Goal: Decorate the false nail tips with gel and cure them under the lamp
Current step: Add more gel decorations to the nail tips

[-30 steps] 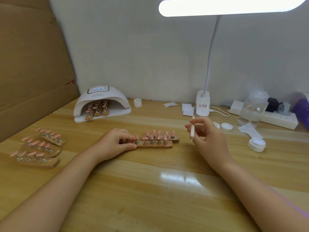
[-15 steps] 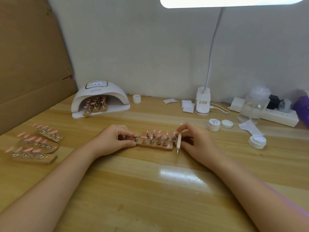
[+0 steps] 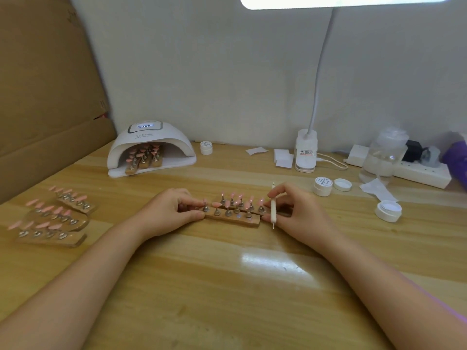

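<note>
Fingers (image 3: 279, 198) of right hand (image 3: 298, 210) pinched round dotting pen (image 3: 273, 210), left hand (image 3: 166, 210) on nail-tip strip (image 3: 235, 218)

Pink nail tips (image 3: 236, 201), white curing lamp (image 3: 151, 145), pale wood-grain table (image 3: 227, 286).

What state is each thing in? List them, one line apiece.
Curing lamp: display lit, strips of tips inside.
Desk lamp: on.
Left hand: grips the strip's left end.
Right hand: holds the tool, touches the strip's right end.
Tool: upright, tip near the table.
Strip: flat on the table, tips standing.
Near jar: open.
Far jar: lidded.
</note>
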Demonstrator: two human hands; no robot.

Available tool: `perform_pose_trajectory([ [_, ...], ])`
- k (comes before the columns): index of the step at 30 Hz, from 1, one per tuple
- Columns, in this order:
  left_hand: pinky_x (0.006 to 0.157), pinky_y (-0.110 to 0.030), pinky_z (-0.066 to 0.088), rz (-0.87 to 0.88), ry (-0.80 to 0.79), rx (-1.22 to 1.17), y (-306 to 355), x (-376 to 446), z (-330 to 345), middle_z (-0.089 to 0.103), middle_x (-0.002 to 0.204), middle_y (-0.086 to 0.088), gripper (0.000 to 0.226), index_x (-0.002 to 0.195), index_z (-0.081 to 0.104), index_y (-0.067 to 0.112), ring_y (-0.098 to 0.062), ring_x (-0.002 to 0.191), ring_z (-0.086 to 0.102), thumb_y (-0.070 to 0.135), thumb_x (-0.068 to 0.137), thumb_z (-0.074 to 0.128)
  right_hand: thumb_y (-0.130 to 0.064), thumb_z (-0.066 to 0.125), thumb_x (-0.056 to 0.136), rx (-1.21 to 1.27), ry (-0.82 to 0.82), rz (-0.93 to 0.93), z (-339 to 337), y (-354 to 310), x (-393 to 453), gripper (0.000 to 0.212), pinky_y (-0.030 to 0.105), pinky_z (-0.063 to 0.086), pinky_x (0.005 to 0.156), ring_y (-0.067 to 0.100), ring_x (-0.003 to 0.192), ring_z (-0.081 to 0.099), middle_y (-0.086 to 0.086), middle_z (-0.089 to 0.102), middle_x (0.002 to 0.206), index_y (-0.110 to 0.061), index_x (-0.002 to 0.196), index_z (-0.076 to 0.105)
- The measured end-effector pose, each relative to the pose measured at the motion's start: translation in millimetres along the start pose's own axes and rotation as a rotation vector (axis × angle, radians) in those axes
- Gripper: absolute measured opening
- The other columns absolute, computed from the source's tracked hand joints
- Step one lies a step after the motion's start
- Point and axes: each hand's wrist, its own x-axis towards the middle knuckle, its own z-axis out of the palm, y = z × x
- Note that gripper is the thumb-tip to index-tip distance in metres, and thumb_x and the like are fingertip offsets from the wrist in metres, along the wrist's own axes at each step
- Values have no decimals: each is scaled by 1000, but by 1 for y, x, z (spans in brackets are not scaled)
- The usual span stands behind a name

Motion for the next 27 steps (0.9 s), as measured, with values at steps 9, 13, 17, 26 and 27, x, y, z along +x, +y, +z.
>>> perform_pose_trajectory([
  [9, 80, -38, 48, -58, 228, 90, 13, -7, 2, 57, 86, 15, 31, 102, 64, 34, -13, 80, 52, 15, 78, 62, -19, 82, 69, 21, 38, -16, -2, -4, -4, 40, 13, 48, 78, -1, 84, 63, -10, 72, 84, -38, 85, 50],
  [13, 61, -32, 44, 15, 500, -10, 55, -19, -1, 54, 72, 12, 15, 82, 55, 35, -9, 68, 50, 30, 68, 53, -21, 83, 66, 16, 42, -28, -2, -4, -4, 41, 19, 50, 81, -2, 83, 62, -14, 71, 83, -38, 86, 51],
  [17, 49, -22, 29, -9, 424, 74, 90, -27, 22, 53, 62, 11, 9, 75, 54, 32, -4, 61, 51, 34, 73, 63, -20, 84, 65, 46, 39, -27, -3, -3, -4, 39, 25, 50, 82, -4, 77, 63, -15, 71, 81, -32, 88, 55],
  [26, 66, -27, 32, 150, 467, 358, 94, -22, 46, 52, 78, 9, 17, 86, 69, 24, -15, 73, 52, 34, 74, 76, -18, 85, 65, 87, 45, -37, -2, -4, -4, 39, 5, 45, 69, -3, 76, 64, -10, 72, 82, -29, 88, 56],
  [27, 65, -27, 32, 160, 474, 378, 93, -21, 47, 53, 76, 6, 16, 84, 71, 22, -18, 70, 53, 32, 73, 78, -18, 85, 65, 88, 44, -36, -2, -3, -4, 39, 6, 45, 69, -3, 76, 64, -10, 72, 82, -29, 88, 56],
])
